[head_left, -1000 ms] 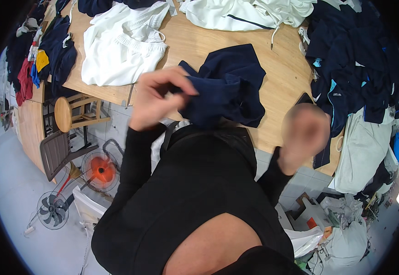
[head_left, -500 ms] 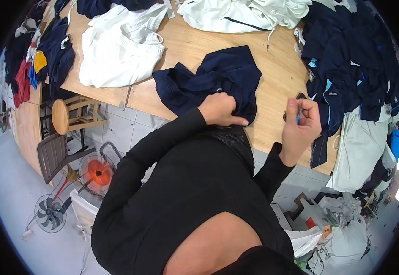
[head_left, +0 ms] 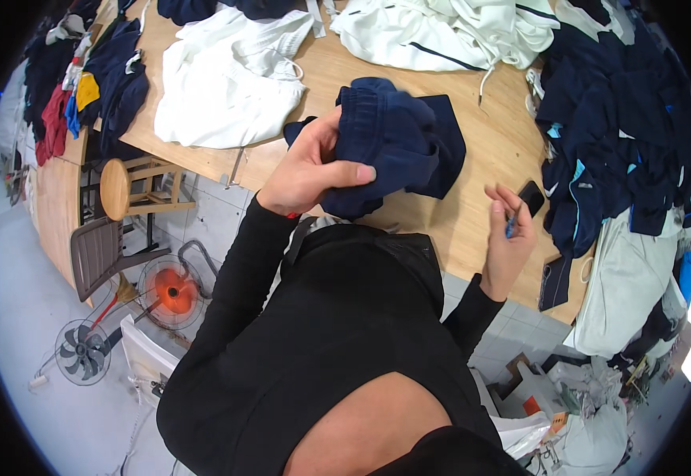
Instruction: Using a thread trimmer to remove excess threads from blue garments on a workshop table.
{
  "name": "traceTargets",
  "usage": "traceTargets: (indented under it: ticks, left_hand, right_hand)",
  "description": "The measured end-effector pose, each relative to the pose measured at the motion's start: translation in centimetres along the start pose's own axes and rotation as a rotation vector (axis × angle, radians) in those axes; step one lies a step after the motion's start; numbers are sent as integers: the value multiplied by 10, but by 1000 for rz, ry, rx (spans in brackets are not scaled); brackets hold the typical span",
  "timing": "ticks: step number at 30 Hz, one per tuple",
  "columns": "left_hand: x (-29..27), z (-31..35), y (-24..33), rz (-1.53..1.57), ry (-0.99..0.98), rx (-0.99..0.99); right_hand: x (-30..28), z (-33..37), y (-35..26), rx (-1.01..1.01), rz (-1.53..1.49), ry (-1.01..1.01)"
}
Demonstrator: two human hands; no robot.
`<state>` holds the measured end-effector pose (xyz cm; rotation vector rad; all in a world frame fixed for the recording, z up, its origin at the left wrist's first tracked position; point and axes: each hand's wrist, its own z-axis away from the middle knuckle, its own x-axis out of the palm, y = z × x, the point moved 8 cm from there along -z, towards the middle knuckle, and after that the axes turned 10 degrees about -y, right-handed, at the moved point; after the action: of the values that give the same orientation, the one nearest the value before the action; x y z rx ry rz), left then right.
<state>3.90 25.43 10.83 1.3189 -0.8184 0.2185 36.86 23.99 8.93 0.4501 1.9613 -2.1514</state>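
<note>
My left hand [head_left: 312, 168] is closed on a navy garment with a gathered elastic waistband [head_left: 389, 131], thumb on top and fingers tucked behind the cloth. The waistband end is raised, while the rest of the garment lies on the wooden table [head_left: 492, 151] near its front edge. To the right, over the table edge, my right hand [head_left: 510, 246] has its fingers curled round a small blue object [head_left: 510, 228]; most of that object is hidden, so its kind does not show. A dark phone-like object [head_left: 531, 197] lies just beyond this hand.
White elastic-waisted clothing [head_left: 230, 87] lies at the left, with more white garments [head_left: 441, 32] at the back. A navy clothing pile [head_left: 623, 119] and pale grey cloth [head_left: 623, 289] hang over the right side. A wooden stool [head_left: 115, 189], brown chair [head_left: 95, 254] and fan [head_left: 173, 292] stand left.
My left hand, earlier pressing down on the garment, has lifted its waistband end and turned it up. My right hand has shifted slightly lower, still holding the blue object.
</note>
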Motion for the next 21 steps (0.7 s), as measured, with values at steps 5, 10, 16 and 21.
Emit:
traceTargets:
  ticks: [5, 10, 16, 21]
  left_hand:
    - [25, 7, 20, -232, -13, 72]
    - [32, 18, 15, -185, -18, 84]
    - [-4, 30, 21, -64, 158, 109]
    - [-35, 32, 8, 35, 206, 97]
  right_hand:
    - [80, -18, -56, -362, -159, -277]
    - [115, -28, -20, -199, -366, -470]
    - [55, -23, 7, -32, -704, -203]
    - [19, -18, -33, -194, -578, -166]
